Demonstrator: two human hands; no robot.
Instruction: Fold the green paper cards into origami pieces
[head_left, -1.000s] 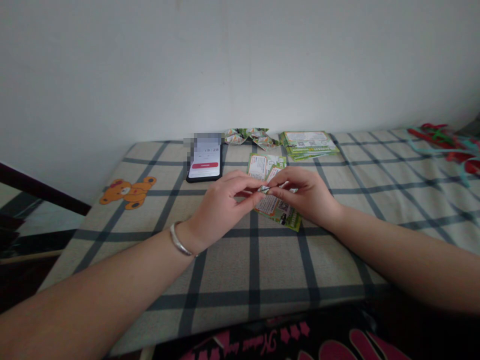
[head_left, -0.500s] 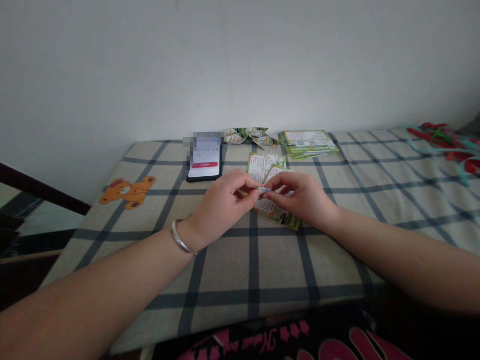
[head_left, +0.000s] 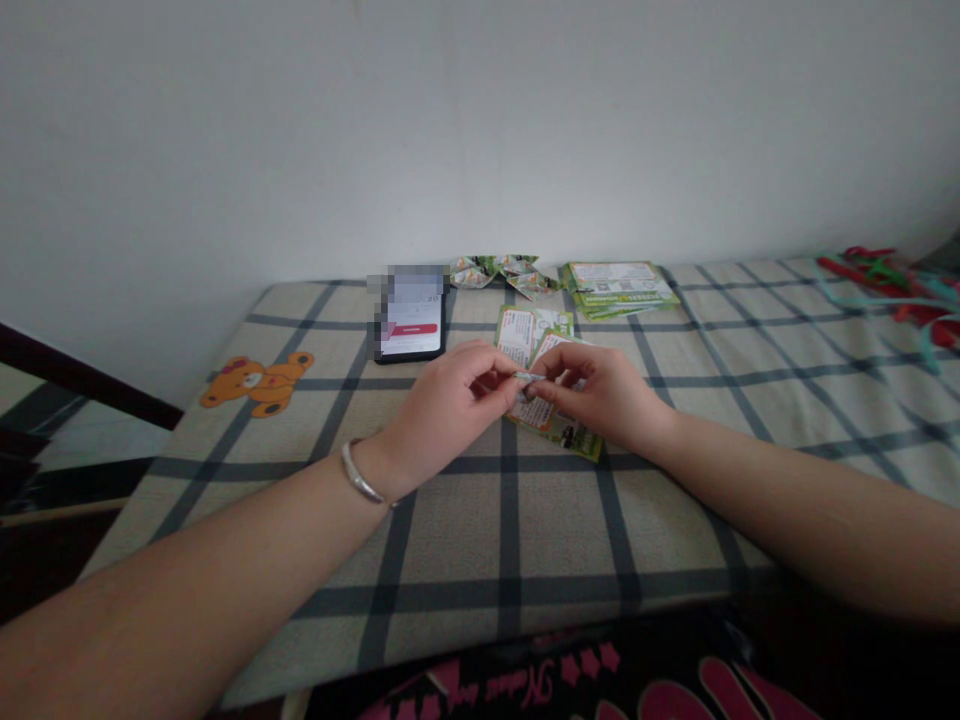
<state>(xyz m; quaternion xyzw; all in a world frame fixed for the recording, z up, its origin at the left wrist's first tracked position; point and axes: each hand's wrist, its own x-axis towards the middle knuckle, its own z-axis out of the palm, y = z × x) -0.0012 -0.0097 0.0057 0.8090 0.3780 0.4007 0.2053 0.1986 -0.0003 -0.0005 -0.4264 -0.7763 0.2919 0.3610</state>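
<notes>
A small folded paper (head_left: 529, 377) is pinched between the fingertips of both hands, its left end held by the left hand (head_left: 448, 402) and its right end by the right hand (head_left: 616, 398). Both hands are narrowed, thumb against forefinger, with the remaining fingers curled in. Whether a crease is being pressed or an edge tucked cannot be told, as most of the paper is hidden by the fingers.

For a piece this small, the work is best shared: one end is steadied by the left hand while slight, even pressure is applied by the right thumb. Edges should be lined up before a crease is pressed hard, since a slanted fold is not easily undone in printed paper, and a sharp pull could tear it.

Beneath and just beyond the fingertips, printed sheets (head_left: 513, 328) are spread on the desk (head_left: 450, 560); they could be dragged if the wrists are lowered. Farther beyond the hands, folded pieces (head_left: 534, 284) are set beside a phone (head_left: 409, 338), and a stack of sheets (head_left: 624, 287) is placed beyond the right hand
</notes>
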